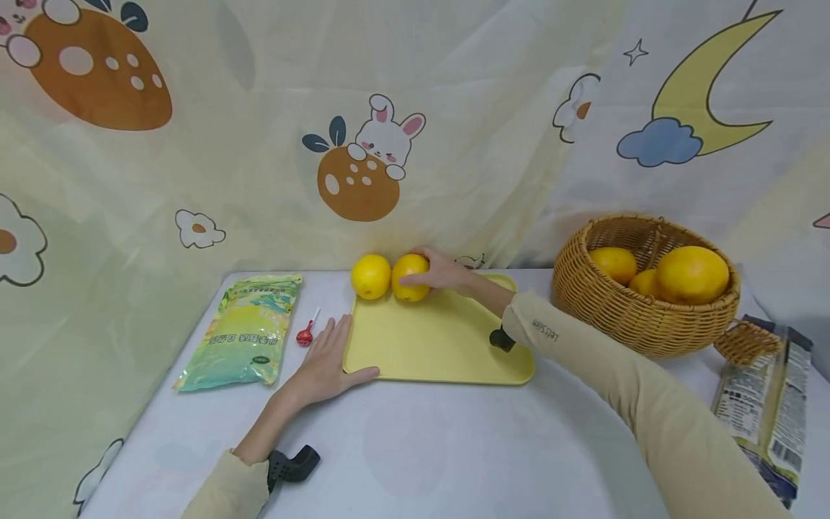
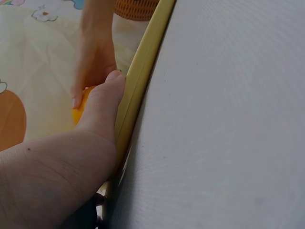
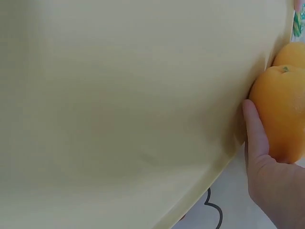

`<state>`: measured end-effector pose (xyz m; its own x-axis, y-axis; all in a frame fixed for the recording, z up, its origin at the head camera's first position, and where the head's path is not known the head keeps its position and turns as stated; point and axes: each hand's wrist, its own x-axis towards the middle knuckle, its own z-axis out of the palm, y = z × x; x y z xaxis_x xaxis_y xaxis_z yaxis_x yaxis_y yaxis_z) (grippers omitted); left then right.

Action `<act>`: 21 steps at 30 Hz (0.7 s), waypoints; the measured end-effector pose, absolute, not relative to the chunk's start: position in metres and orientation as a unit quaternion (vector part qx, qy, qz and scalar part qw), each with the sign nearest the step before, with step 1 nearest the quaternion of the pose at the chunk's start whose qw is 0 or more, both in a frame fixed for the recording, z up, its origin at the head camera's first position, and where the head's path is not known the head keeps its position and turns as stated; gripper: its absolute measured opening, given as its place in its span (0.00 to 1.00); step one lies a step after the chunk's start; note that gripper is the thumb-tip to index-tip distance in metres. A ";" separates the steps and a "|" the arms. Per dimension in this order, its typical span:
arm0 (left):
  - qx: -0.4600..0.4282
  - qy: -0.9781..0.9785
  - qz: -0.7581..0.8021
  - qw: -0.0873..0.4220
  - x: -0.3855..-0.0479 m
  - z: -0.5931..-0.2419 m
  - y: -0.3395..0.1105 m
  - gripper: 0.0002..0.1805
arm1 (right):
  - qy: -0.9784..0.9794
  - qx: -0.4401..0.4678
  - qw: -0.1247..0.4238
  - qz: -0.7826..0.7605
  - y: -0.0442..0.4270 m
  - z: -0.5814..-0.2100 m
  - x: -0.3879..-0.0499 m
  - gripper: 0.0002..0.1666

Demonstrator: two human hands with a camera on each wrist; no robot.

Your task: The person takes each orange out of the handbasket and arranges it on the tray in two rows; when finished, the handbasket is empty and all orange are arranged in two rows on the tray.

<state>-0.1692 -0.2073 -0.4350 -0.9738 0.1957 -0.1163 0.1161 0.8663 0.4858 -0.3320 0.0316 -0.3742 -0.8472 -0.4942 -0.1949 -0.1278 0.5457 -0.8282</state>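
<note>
Fruit (image 1: 407, 265) held by the right hand (image 1: 447, 274), thumb curled across its front, sits at the far edge of the tray (image 1: 441, 339), just right of a second fruit (image 1: 371, 277) along the tray's long axis. The left hand (image 1: 324, 367), fingers straight, grasping nothing, rests against the near-left corner, farther away.

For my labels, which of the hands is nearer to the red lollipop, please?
Left. The left hand is just beside the red lollipop, touching the tray; the right hand is farther away, gripping a yellow fruit near the tray's back edge.
</note>
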 end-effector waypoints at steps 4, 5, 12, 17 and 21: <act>0.079 0.962 0.247 0.084 -0.169 -0.433 -0.206 0.64 | 0.860 -0.177 0.196 -0.437 0.032 -0.376 -0.331 0.46; 0.079 0.962 0.247 0.085 -0.169 -0.432 -0.206 0.64 | 0.861 -0.178 0.191 -0.437 0.032 -0.376 -0.331 0.46; 0.081 0.963 0.245 0.080 -0.168 -0.432 -0.207 0.64 | 0.903 -0.228 0.066 -0.358 0.034 -0.371 -0.315 0.47; 0.083 0.964 0.242 0.079 -0.169 -0.434 -0.208 0.65 | 0.909 -0.292 -0.025 -0.295 0.049 -0.360 -0.282 0.45; 0.085 0.964 0.243 0.072 -0.169 -0.436 -0.207 0.64 | 0.895 -0.322 -0.022 -0.308 0.073 -0.353 -0.255 0.40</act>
